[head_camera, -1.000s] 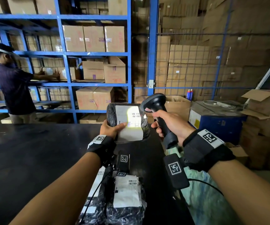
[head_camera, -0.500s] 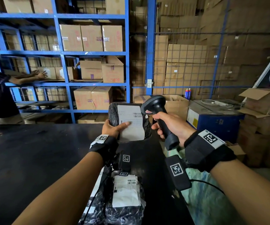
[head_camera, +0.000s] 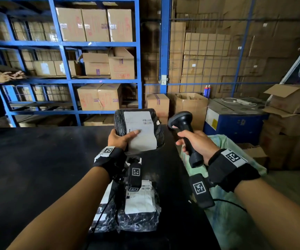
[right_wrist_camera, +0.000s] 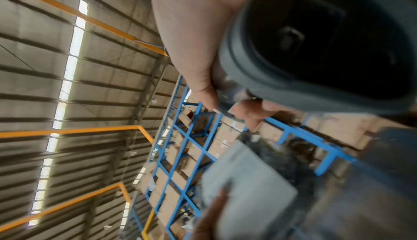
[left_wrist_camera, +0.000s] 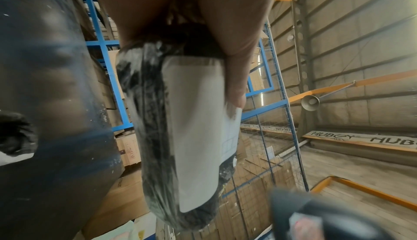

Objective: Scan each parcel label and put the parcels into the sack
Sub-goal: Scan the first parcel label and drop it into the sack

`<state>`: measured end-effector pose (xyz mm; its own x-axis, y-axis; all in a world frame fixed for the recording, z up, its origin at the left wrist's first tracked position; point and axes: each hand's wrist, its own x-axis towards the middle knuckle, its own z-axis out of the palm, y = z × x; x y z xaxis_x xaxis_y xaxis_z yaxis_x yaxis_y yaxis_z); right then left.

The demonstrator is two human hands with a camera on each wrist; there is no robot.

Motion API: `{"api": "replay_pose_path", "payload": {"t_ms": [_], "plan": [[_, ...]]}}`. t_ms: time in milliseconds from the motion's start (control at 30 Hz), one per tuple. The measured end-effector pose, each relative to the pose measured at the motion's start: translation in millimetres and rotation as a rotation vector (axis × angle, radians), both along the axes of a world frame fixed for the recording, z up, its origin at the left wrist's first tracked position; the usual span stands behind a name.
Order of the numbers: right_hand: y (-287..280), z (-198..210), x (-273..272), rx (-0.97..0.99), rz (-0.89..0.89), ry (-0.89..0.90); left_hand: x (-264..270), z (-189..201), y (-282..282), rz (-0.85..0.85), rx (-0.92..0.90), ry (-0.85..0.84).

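Note:
My left hand (head_camera: 121,138) grips a black plastic-wrapped parcel (head_camera: 120,123) upright above the black table (head_camera: 37,168), thumb pressed on its white label (head_camera: 140,130). The left wrist view shows the same parcel (left_wrist_camera: 153,136) and label (left_wrist_camera: 198,136) under my thumb. My right hand (head_camera: 196,143) holds a black barcode scanner (head_camera: 181,123) by its handle, its head just right of the parcel. In the right wrist view, the scanner's base (right_wrist_camera: 327,47) fills the top right. Two more labelled black parcels (head_camera: 140,206) lie on the table under my left forearm. The pale green sack (head_camera: 223,219) hangs beside the table, below my right arm.
Blue shelving (head_camera: 64,78) with cardboard boxes stands behind the table. Another person's hands (head_camera: 10,76) reach to a shelf at far left. A blue machine (head_camera: 235,120) and stacked cartons (head_camera: 289,123) stand at the right, beyond the sack.
The bright scan light on the label has gone out. The parcel and scanner have drifted slightly apart, still held up. The person at left has moved further out of view.

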<state>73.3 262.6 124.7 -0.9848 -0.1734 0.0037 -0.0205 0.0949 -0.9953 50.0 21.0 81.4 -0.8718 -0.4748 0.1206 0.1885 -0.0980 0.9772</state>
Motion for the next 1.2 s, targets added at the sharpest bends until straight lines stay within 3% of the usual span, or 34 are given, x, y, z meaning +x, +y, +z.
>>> {"api": "replay_pose_path", "payload": {"t_ms": [167,333,567,900,1067,1200], "plan": [[25,-112,-15,0.168,-0.153,-0.248,17,-39,-12,0.042,0.019,-0.088],[36,-221,-5,0.388,-0.128,-0.410,43,-74,-20,0.043,0.043,-0.161],[31,-296,10,0.463,-0.074,-0.505,69,-102,-28,0.067,0.019,-0.237],[51,-321,14,0.660,-0.022,-0.560,79,-105,-27,0.033,-0.006,-0.218],[48,-270,22,0.773,-0.019,-0.496,77,-99,-14,-0.032,0.007,-0.202],[49,-196,17,0.765,-0.087,-0.278,68,-95,6,-0.089,0.058,-0.171]]}}
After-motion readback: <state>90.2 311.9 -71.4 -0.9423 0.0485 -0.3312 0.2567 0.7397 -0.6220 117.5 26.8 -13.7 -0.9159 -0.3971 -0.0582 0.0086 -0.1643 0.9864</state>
